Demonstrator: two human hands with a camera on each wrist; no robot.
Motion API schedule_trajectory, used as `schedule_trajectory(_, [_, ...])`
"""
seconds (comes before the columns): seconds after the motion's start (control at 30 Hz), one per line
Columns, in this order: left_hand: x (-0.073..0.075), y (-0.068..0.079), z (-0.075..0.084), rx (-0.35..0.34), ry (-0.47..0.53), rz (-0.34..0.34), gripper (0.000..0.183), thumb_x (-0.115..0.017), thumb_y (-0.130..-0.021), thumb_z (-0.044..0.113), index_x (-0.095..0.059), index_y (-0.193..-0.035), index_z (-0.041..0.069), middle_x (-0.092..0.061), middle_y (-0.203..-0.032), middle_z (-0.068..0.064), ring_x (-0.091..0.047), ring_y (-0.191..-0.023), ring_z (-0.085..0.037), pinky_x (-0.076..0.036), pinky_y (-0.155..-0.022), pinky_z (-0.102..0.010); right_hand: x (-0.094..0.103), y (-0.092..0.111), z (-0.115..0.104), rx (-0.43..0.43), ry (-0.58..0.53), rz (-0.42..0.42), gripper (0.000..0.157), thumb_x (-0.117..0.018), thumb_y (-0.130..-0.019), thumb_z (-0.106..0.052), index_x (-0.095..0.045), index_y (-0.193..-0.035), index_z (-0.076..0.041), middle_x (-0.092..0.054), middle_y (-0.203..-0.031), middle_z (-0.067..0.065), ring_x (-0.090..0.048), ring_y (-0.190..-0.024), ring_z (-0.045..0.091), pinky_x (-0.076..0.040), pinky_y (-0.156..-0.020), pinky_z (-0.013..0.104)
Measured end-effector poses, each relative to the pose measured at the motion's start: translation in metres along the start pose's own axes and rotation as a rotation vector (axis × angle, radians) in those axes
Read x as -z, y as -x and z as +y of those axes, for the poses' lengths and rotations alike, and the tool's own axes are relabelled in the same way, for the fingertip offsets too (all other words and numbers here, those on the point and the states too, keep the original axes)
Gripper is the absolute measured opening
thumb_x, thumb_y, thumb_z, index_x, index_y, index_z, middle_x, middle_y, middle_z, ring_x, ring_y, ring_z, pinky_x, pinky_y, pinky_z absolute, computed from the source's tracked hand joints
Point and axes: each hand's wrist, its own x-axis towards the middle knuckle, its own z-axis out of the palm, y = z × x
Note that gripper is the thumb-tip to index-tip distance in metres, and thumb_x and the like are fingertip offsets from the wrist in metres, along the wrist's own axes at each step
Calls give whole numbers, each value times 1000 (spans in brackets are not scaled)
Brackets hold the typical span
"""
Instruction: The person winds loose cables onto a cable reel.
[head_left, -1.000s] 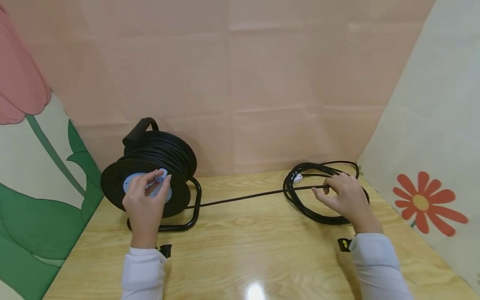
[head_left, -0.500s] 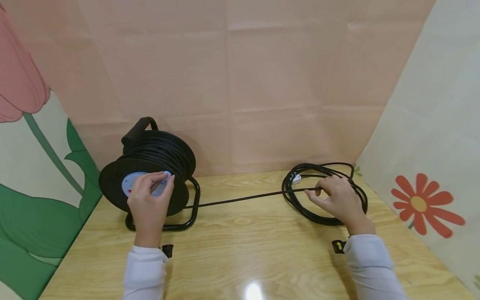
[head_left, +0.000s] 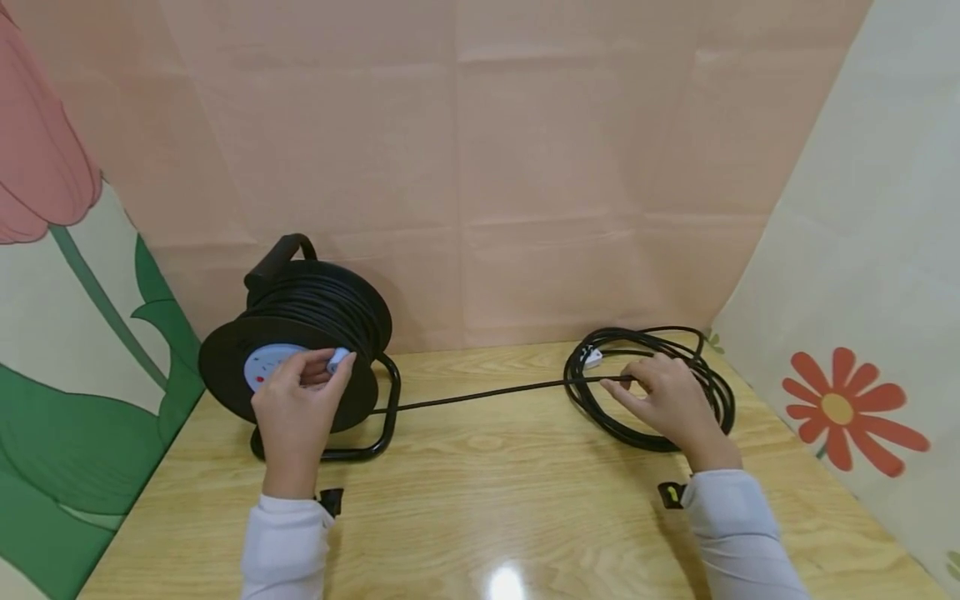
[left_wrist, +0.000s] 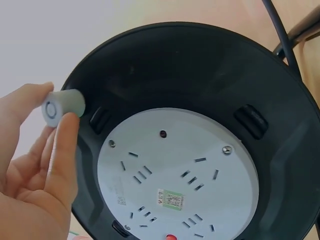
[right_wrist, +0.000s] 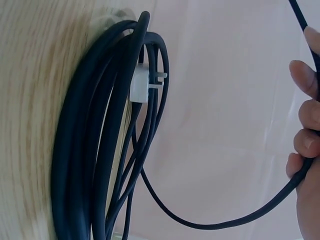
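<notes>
At the left of the head view a black cable reel [head_left: 322, 296] stands on its tubular frame, its drum wrapped in black cable. My left hand [head_left: 295, 408] pinches the small pale blue knob [left_wrist: 74, 101] near the rim of the reel's flange, between thumb and fingers. A round light socket plate [left_wrist: 150, 150] with slots and a red button fills the flange's centre. From the drum a single length of cable [head_left: 480, 397] runs right to my right hand [head_left: 666, 402], whose fingers curl round it. Loose coils [right_wrist: 75, 150] lie below that hand, with a white plug [right_wrist: 140, 85] among them.
The reel's bent foot tube [head_left: 390, 417] sticks out to the right on the wood-grain table [head_left: 480, 500]. A peach backdrop [head_left: 465, 167] rises behind, and a flower-printed wall sheet [head_left: 840, 208] borders the right side. Both wrists carry black straps.
The knob and my left fingertips have shifted right along the flange, uncovering more of the socket plate. My right hand has moved a little left, still gripping the cable.
</notes>
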Motion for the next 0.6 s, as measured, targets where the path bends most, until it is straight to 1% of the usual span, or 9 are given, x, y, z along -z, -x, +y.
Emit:
schedule_trajectory(0.13, [2,1,3,47,-38,-39,31,-81,-86,36,-78,-91,5,-73,-78,-5,-68,-66,-15,-42,-61,-3,-4,-2,-3,19,9,20,27,-78,-86,-40,-65,-74,-20,-48,-62,-12,-38,-61,13,-34,-61,35])
schedule_trajectory(0.23, [3,2,5,72,-43,-78,31,-81,-86,35,-78,-89,5,-72,-77,-5,-67,-66,-14,-44,-58,-6,-8,-4,-5,61,16,46,36,-70,-91,-48,-67,-75,-16,-53,-63,-9,-42,-60,14,-37,-59,37])
schedule_trajectory(0.3, [3,3,6,86,-45,-103,30,-81,-86,35,-78,-89,5,-72,-77,-5,-68,-67,-15,-46,-57,-10,-10,-5,-6,83,12,51,40,-66,-93,-51,-67,-76,-15,-55,-64,-7,-45,-59,14,-40,-60,39])
schedule_trajectory(0.37, [3,3,7,99,-54,-132,30,-81,-86,35,-78,-88,5,-72,-77,-5,-68,-67,-16,-50,-56,-16,-11,-6,-8,92,1,46,37,-68,-93,-49,-67,-76,-15,-56,-64,-7,-47,-59,15,-42,-61,42])
schedule_trajectory(0.5, [4,4,8,145,-88,-215,31,-80,-87,37,-78,-87,6,-73,-77,-6,-69,-67,-18,-56,-56,-32,-14,-4,-12,71,-30,5,20,-78,-86,-33,-67,-78,-19,-59,-68,-9,-48,-63,14,-41,-62,40])
schedule_trajectory(0.6, [6,4,10,197,-107,-304,34,-77,-89,39,-78,-89,5,-73,-79,-6,-69,-68,-19,-56,-57,-37,-15,-3,-15,51,-48,-23,14,-77,-85,-27,-67,-78,-20,-60,-70,-9,-49,-66,13,-41,-63,39])
